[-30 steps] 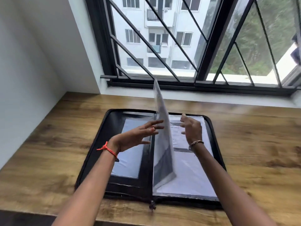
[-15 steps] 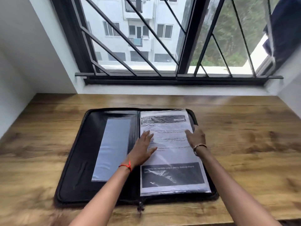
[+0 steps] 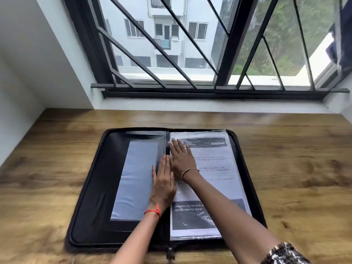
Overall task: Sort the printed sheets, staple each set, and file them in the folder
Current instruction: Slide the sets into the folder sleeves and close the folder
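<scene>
A black zip folder point(image 3: 89, 189) lies open on the wooden table. Its right half holds clear sleeves with printed sheets point(image 3: 215, 180) lying flat, text and dark picture blocks showing on top. The left half carries a shiny clear pocket point(image 3: 133, 180). My left hand point(image 3: 163, 185) lies flat with straight fingers along the spine, at the inner edge of the sheets. My right hand point(image 3: 181, 159) presses flat on the upper left of the top sheet, just beyond the left hand, its arm crossing the page. Neither hand holds anything.
The wooden table point(image 3: 297, 168) runs wide on both sides of the folder. A white wall stands at the left, and a barred window point(image 3: 190, 54) with a white sill closes the far edge. The folder's zip pull point(image 3: 170, 253) hangs at the near edge.
The upright sleeve page came down flat onto the right half. Both hands then slid toward the spine; the right hand crossed from the page's right side to its upper left.
</scene>
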